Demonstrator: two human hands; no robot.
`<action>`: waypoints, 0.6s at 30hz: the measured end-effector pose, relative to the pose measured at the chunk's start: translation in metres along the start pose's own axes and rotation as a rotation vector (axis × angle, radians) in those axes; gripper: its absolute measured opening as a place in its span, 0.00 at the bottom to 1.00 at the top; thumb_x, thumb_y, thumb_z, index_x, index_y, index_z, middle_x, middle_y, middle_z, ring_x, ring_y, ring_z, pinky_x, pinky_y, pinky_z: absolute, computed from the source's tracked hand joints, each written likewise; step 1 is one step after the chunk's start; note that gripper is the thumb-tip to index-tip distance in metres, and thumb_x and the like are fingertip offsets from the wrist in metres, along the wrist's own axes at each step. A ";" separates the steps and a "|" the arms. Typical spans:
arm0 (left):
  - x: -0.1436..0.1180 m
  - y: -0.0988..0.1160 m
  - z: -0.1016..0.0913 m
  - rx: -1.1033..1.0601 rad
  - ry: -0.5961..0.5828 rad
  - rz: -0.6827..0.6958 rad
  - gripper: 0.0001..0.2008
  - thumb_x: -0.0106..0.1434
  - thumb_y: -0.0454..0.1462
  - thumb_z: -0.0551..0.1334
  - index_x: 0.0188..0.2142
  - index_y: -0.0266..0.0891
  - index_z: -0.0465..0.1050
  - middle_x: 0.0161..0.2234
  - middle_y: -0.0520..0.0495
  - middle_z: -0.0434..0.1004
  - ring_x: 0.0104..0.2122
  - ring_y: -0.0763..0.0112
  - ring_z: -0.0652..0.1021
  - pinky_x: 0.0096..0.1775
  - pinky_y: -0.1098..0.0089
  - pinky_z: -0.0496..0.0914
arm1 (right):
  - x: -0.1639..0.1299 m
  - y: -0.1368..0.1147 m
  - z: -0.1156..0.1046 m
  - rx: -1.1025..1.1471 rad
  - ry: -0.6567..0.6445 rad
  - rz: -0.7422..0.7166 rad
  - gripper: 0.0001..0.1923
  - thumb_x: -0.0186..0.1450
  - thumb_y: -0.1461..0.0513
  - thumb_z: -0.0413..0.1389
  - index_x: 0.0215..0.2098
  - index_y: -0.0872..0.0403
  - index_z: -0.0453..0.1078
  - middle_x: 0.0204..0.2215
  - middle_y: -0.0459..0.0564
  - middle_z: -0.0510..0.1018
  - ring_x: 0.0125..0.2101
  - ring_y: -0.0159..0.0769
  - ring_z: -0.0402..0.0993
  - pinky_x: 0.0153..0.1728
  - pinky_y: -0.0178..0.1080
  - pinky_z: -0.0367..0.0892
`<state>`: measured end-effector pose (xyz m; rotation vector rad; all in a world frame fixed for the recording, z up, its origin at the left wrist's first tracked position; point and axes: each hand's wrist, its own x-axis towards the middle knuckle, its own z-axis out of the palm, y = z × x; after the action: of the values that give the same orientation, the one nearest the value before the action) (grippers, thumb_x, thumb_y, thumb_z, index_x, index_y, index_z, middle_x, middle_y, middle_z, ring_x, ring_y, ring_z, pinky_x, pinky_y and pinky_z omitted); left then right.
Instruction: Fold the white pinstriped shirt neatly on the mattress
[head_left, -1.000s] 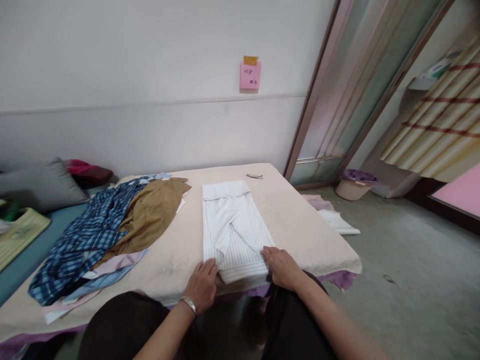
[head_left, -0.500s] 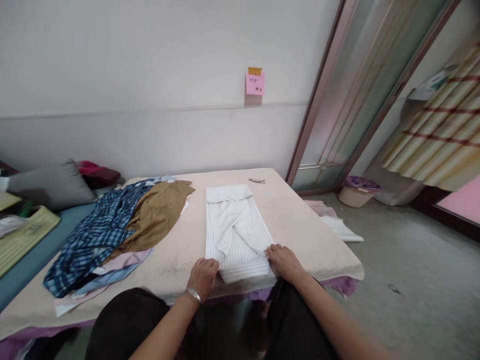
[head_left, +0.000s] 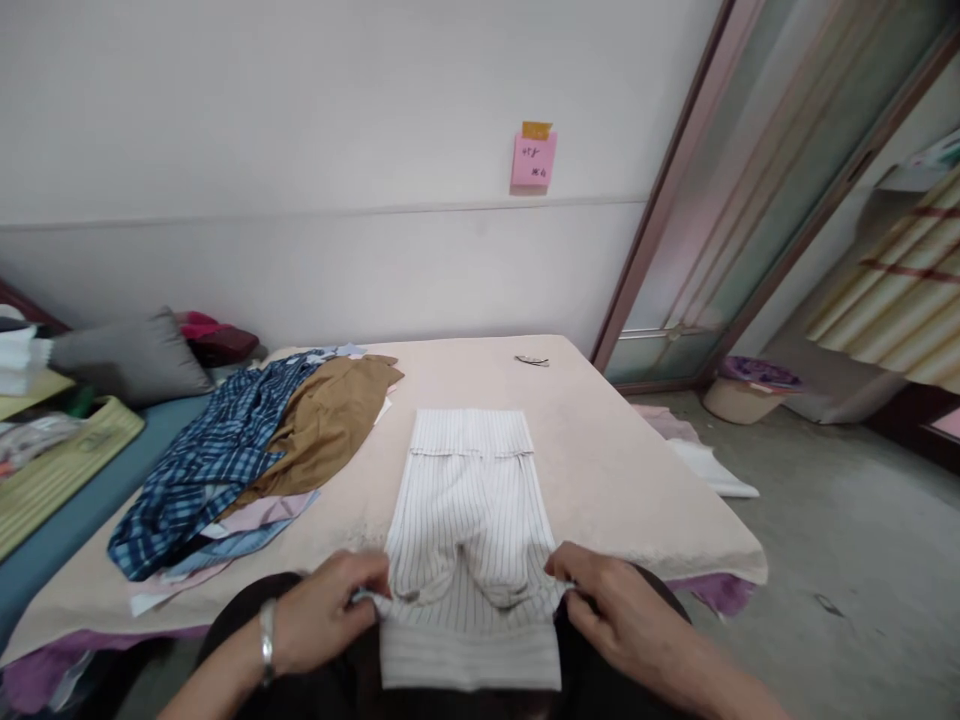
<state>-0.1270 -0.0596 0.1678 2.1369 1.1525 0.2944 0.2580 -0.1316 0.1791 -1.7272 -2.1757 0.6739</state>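
A white striped shirt, folded into a long rectangle, lies partly on the bed, with its near end pulled past the bed's front edge over my lap. My left hand, with a silver bracelet at the wrist, pinches the shirt's left side close to that near end. On the opposite side my right hand pinches the right edge at about the same height. Between the hands the cloth bunches in soft folds, and a flat folded band hangs below them. The far end has a straight folded-over strip.
Left of the shirt is a pile with a blue plaid garment and a brown garment. Glasses lie toward the wall. A grey pillow is at far left. On the floor at right stands a bin.
Both hands have pulled the shirt toward me, so its near end now hangs over the bed edge. Its far end has slid nearer. The view has shifted slightly.
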 end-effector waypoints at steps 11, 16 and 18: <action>0.233 -0.066 -0.011 -0.891 0.580 -0.325 0.28 0.44 0.58 0.70 0.29 0.39 0.66 0.23 0.56 0.67 0.24 0.75 0.69 0.29 0.72 0.63 | 0.220 0.105 0.022 0.748 0.399 0.589 0.18 0.63 0.48 0.51 0.30 0.55 0.66 0.22 0.44 0.68 0.24 0.33 0.64 0.25 0.34 0.58; 0.246 -0.105 0.026 -0.846 0.535 -0.429 0.28 0.42 0.57 0.72 0.26 0.39 0.66 0.18 0.59 0.63 0.22 0.74 0.68 0.27 0.71 0.61 | 0.236 0.131 0.044 0.598 0.295 0.625 0.19 0.61 0.47 0.56 0.31 0.56 0.69 0.27 0.49 0.74 0.26 0.35 0.68 0.25 0.35 0.59; 0.250 -0.112 0.031 -0.823 0.539 -0.440 0.24 0.43 0.53 0.72 0.26 0.39 0.67 0.19 0.58 0.65 0.22 0.73 0.69 0.27 0.72 0.61 | 0.236 0.135 0.041 0.486 0.261 0.607 0.15 0.61 0.51 0.56 0.31 0.55 0.70 0.29 0.51 0.76 0.28 0.37 0.70 0.27 0.35 0.60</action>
<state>-0.0395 0.1698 0.0416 1.0756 1.4252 0.9809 0.2926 0.1128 0.0581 -2.0390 -1.1737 0.9514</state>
